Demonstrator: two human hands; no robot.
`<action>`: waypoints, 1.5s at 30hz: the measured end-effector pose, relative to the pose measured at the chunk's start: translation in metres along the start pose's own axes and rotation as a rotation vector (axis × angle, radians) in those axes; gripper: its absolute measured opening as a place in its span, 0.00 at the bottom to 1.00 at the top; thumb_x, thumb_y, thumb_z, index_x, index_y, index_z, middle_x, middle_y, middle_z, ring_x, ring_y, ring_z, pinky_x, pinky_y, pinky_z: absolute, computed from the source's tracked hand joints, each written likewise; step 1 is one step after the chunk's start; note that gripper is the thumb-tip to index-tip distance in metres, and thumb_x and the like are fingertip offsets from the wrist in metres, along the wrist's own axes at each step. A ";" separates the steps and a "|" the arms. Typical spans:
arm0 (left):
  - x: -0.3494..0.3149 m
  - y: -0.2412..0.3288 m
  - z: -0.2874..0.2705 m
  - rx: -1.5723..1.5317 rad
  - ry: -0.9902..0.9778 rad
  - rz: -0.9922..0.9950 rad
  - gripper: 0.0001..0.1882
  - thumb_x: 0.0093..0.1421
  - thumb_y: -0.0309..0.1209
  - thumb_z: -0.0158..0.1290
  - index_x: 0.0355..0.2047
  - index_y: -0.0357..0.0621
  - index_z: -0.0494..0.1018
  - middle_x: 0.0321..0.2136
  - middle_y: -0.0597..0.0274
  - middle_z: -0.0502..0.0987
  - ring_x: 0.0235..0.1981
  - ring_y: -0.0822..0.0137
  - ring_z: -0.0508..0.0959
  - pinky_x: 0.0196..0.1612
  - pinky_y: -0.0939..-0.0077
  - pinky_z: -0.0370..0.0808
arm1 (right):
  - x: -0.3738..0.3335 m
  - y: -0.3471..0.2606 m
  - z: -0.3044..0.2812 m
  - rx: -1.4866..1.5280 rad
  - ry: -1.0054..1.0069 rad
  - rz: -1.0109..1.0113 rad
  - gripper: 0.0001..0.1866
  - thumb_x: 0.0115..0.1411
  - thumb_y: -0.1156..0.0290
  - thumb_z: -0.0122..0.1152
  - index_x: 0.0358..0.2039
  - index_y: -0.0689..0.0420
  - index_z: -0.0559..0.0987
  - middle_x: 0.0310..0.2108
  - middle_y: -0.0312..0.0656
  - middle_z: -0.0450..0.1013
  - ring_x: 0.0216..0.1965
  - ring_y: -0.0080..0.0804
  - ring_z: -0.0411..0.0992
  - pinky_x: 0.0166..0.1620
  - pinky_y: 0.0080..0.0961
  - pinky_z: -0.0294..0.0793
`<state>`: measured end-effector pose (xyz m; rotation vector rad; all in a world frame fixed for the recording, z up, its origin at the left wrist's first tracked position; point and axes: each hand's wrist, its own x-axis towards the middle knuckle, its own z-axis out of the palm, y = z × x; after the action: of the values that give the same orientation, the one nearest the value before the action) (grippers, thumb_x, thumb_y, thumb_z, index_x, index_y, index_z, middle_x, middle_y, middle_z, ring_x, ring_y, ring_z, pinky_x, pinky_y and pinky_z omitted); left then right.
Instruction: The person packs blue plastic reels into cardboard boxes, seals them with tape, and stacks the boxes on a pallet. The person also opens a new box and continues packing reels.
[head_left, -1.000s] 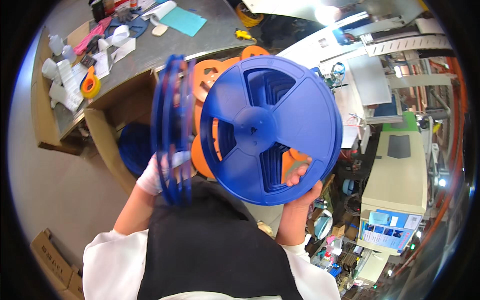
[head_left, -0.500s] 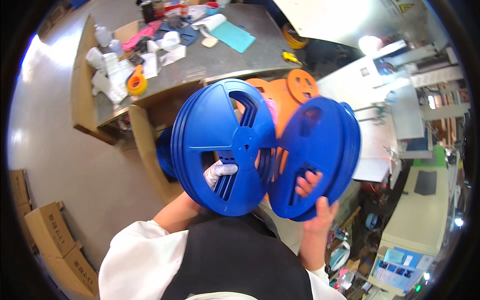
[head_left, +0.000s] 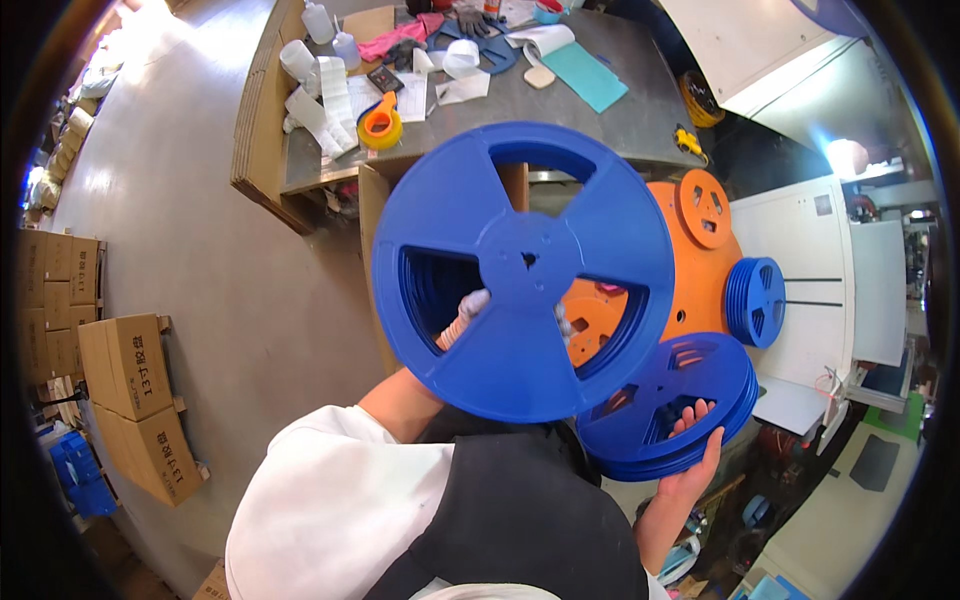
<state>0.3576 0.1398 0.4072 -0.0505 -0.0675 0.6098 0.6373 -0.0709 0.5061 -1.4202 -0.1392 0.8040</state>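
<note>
A stack of large blue plastic reels (head_left: 525,345), each with three wide cut-outs and a small centre hole, is held up in front of me. My left hand (head_left: 465,318), with pale coverings on its fingers, reaches through the left cut-out and grips this stack. Lower right, a second stack of blue reels (head_left: 640,425) is tilted and lies partly behind the first. My right hand (head_left: 697,450) holds it at the right edge, with its fingertips curled up through a cut-out. The front stack hides much of what is behind it.
Behind the reels stands an orange round-cornered surface (head_left: 712,270) with an orange disc (head_left: 705,208) and a small blue reel stack (head_left: 755,302). A metal table (head_left: 560,125) bears papers, bottles and a tape dispenser (head_left: 380,122). Cardboard boxes (head_left: 135,370) stand on the left floor.
The left stack has come up nearer to me and faces me more squarely. The right stack has dropped lower and tilted flatter, apart from it. My view has shifted left.
</note>
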 end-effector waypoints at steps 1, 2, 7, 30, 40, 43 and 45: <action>0.004 0.000 -0.005 -0.062 -0.049 -0.002 0.39 0.54 0.53 0.63 0.59 0.41 0.67 0.49 0.52 0.75 0.55 0.52 0.74 0.62 0.56 0.70 | 0.000 0.000 0.000 -0.007 0.021 0.011 0.27 0.71 0.53 0.47 0.63 0.58 0.66 0.57 0.42 0.72 0.52 0.32 0.74 0.50 0.27 0.76; 0.009 0.000 -0.010 -0.123 -0.098 -0.002 0.39 0.54 0.52 0.62 0.58 0.40 0.67 0.50 0.51 0.75 0.55 0.51 0.74 0.63 0.56 0.69 | 0.000 0.000 0.001 -0.016 0.001 0.014 0.27 0.71 0.53 0.47 0.63 0.58 0.66 0.57 0.43 0.72 0.52 0.33 0.74 0.49 0.27 0.76; -0.006 0.013 -0.021 -0.132 0.041 0.061 0.32 0.59 0.45 0.53 0.60 0.38 0.68 0.51 0.48 0.74 0.57 0.49 0.73 0.65 0.53 0.66 | -0.002 -0.004 -0.001 -0.071 -0.021 0.027 0.27 0.71 0.53 0.47 0.62 0.58 0.67 0.54 0.47 0.74 0.50 0.38 0.75 0.49 0.32 0.77; -0.123 0.095 -0.306 0.332 1.213 0.357 0.37 0.62 0.51 0.52 0.63 0.38 0.63 0.63 0.53 0.66 0.63 0.55 0.65 0.66 0.61 0.59 | -0.020 -0.002 0.008 -0.040 0.101 -0.002 0.23 0.69 0.57 0.52 0.54 0.63 0.70 0.46 0.47 0.76 0.42 0.38 0.78 0.43 0.34 0.80; -0.088 0.090 -0.245 0.681 1.398 0.164 0.46 0.62 0.59 0.50 0.72 0.53 0.47 0.72 0.52 0.48 0.73 0.48 0.45 0.71 0.54 0.37 | -0.015 -0.023 -0.044 0.378 -0.070 -0.151 0.28 0.71 0.54 0.46 0.62 0.62 0.66 0.44 0.41 0.75 0.35 0.31 0.73 0.37 0.30 0.76; -0.061 0.088 -0.229 0.811 1.245 0.192 0.42 0.63 0.57 0.49 0.71 0.53 0.51 0.71 0.50 0.50 0.73 0.49 0.46 0.72 0.54 0.37 | -0.007 -0.023 -0.049 0.511 -0.176 -0.189 0.27 0.71 0.56 0.46 0.61 0.63 0.66 0.40 0.41 0.73 0.32 0.29 0.70 0.34 0.27 0.72; -0.047 0.088 -0.212 0.851 1.130 0.224 0.40 0.64 0.55 0.49 0.71 0.53 0.53 0.71 0.50 0.52 0.72 0.49 0.47 0.72 0.55 0.38 | -0.003 -0.023 -0.048 0.625 -0.252 -0.186 0.26 0.71 0.58 0.46 0.61 0.64 0.66 0.38 0.41 0.72 0.31 0.29 0.69 0.34 0.26 0.71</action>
<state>0.2862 0.1791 0.1879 0.4303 1.3021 0.7181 0.6705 -0.1111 0.5189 -0.7052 -0.1901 0.7802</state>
